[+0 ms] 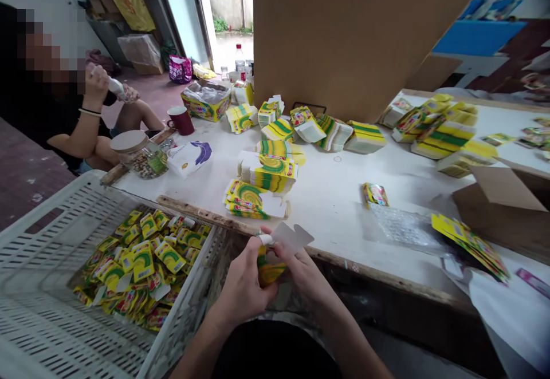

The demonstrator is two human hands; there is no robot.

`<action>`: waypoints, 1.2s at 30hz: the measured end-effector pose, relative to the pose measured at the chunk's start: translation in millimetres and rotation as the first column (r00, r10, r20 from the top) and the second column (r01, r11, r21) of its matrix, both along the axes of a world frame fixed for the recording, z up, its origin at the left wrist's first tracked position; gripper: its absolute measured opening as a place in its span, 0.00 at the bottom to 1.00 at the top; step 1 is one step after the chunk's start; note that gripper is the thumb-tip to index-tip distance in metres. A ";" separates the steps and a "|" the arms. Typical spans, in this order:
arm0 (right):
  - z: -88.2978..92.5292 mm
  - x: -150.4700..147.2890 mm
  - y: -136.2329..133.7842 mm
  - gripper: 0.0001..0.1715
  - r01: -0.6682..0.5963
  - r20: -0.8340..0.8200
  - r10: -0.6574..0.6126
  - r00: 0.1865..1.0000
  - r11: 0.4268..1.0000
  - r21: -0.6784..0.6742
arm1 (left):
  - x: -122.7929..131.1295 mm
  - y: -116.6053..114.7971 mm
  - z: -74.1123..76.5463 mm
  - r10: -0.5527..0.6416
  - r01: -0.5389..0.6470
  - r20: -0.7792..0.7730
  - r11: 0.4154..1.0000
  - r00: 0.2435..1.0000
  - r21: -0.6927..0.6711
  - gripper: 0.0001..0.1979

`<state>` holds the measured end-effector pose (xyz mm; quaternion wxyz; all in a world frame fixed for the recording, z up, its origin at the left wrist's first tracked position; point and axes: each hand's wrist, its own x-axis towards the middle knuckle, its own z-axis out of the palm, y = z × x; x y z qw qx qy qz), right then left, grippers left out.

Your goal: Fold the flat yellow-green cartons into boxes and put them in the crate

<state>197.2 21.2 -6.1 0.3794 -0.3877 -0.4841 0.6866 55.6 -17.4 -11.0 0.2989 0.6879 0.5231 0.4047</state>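
Observation:
Both my hands meet over the near edge of the white table. My left hand is wrapped round a small yellow and green carton, with something white at its fingertips. At the carton's upper side, my right hand pinches it, and a pale grey flap sticks out above those fingers. Just beyond the hands lie stacks of flattened yellow cartons. To the left, a white plastic crate holds a heap of yellow cartons.
More carton stacks line the back of the table below a large cardboard sheet. A lidded jar, a dark red mug and a tissue pack stand left. An open cardboard box is right. Another person sits at left.

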 end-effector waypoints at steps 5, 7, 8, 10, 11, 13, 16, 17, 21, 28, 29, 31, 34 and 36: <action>-1.7 0.2 -5.6 0.33 0.012 0.025 -0.014 1.000 0.995 0.099 | -0.6 3.4 1.8 -0.030 0.021 -0.065 0.991 0.997 -0.134 0.31; -1.5 0.9 -10.7 0.34 -0.001 0.135 -0.039 0.990 0.960 0.281 | 0.1 5.9 -1.2 -0.074 0.061 -0.076 0.984 0.994 -0.169 0.33; -1.9 1.1 -13.0 0.35 -0.039 0.201 -0.038 0.979 0.930 0.367 | 1.0 7.1 -3.6 -0.094 0.081 -0.089 0.987 0.992 -0.141 0.33; -4.4 1.9 -15.3 0.33 -0.103 0.312 -0.060 0.948 0.870 0.482 | 3.5 8.8 -8.9 -0.078 0.074 -0.119 0.997 0.990 -0.038 0.32; -6.4 2.9 -15.0 0.31 -0.100 0.344 -0.099 0.934 0.851 0.515 | 4.4 9.1 -11.0 -0.038 0.039 -0.131 0.999 0.991 0.004 0.32; -11.2 6.4 -11.8 0.30 -0.033 0.360 -0.206 0.910 0.829 0.558 | 4.1 8.4 -13.1 0.068 -0.065 -0.149 0.998 0.987 0.024 0.33; -18.6 14.0 -5.7 0.32 -0.051 0.391 -0.241 0.888 0.795 0.605 | -3.3 6.3 -10.4 0.154 -0.161 -0.182 0.987 0.971 -0.024 0.29; -20.6 16.5 -4.5 0.34 -0.102 0.414 -0.213 0.885 0.780 0.618 | -7.2 5.9 -8.4 0.158 -0.166 -0.191 0.986 0.969 -0.026 0.27; -21.3 25.9 -0.9 0.26 -0.229 0.474 -0.138 0.870 0.739 0.634 | -22.3 8.9 0.6 0.139 -0.137 -0.211 0.990 0.967 0.025 0.26; -1.6 35.0 13.1 0.13 -0.302 0.439 0.008 0.899 0.736 0.605 | -26.9 19.5 12.0 0.083 -0.056 -0.258 0.992 0.963 0.110 0.25; -2.3 33.7 13.5 0.14 -0.291 0.442 -0.014 0.897 0.735 0.612 | -25.6 19.8 12.7 0.089 -0.055 -0.266 0.990 0.960 0.133 0.24; -6.9 30.3 12.6 0.18 -0.258 0.452 -0.071 0.889 0.738 0.623 | -23.4 19.5 13.0 0.104 -0.064 -0.271 0.986 0.957 0.155 0.24; -13.9 26.1 9.7 0.19 -0.238 0.460 -0.097 0.883 0.751 0.616 | -21.8 17.7 10.4 0.123 -0.087 -0.260 0.985 0.958 0.147 0.26; -14.9 24.3 8.2 0.20 -0.215 0.440 -0.088 0.894 0.777 0.592 | -20.0 16.3 6.6 0.134 -0.101 -0.258 0.985 0.957 0.140 0.27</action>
